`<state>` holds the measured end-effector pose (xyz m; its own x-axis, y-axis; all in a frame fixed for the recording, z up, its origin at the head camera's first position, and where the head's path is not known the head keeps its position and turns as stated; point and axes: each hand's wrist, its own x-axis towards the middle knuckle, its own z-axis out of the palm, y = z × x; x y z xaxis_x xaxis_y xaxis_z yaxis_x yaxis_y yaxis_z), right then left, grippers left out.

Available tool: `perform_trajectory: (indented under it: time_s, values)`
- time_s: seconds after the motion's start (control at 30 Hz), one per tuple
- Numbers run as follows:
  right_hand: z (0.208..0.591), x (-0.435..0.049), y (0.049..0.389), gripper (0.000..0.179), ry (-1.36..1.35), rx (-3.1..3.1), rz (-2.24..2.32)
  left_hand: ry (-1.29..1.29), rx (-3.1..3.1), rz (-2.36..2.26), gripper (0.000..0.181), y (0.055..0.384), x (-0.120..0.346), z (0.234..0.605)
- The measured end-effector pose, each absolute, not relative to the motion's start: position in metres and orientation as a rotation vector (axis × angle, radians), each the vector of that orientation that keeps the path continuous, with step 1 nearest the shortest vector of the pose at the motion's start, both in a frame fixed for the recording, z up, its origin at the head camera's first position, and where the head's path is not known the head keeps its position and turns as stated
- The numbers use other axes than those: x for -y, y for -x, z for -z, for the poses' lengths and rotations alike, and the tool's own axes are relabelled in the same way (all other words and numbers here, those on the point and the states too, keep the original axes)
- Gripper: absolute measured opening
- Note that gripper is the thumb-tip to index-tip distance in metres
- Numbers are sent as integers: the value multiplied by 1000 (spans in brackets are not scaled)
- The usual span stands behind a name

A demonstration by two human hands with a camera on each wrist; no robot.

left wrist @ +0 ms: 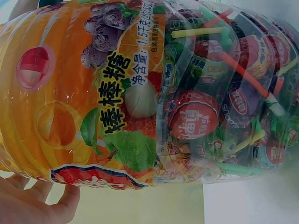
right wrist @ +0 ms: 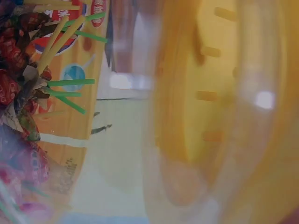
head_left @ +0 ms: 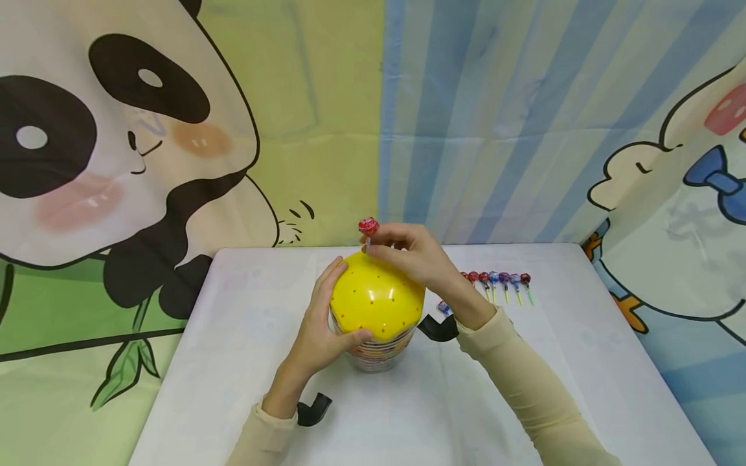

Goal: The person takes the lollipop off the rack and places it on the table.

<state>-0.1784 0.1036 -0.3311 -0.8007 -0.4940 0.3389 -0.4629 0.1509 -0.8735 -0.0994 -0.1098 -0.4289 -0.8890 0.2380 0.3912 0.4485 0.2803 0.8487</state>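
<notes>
A clear plastic jar (head_left: 379, 356) of lollipops with a domed yellow lid (head_left: 373, 291) stands on the table in the head view. Small holes dot the lid. My left hand (head_left: 319, 323) grips the jar at the lid, fingers along the left side and thumb across the front. Between thumb and fingers of my right hand (head_left: 415, 257) is the stick of a red-wrapped lollipop (head_left: 368, 226), candy end up, above the lid's far side. The left wrist view shows the jar's printed orange label (left wrist: 70, 107) and wrapped lollipops (left wrist: 196, 114) inside. In the right wrist view the lid is blurred and close.
Right of the jar, a row of wrapped lollipops (head_left: 504, 278) lies on the white table (head_left: 524, 388), sticks toward me. One blue-wrapped lollipop (head_left: 445, 307) lies nearer, partly behind my right wrist. A cartoon-printed curtain (head_left: 495, 116) hangs behind the table.
</notes>
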Motion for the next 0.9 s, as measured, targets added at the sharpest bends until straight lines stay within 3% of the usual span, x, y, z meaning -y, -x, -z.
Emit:
perform_trajectory:
  time_s: [0.57, 0.9]
  values:
    - [348, -181, 151, 10, 719, -2478, 1870, 624, 2350, 1643, 100, 100, 104, 429]
    - [403, -260, 133, 27, 309, -2653, 1782, 596, 2342, 1658, 99, 98, 105, 430]
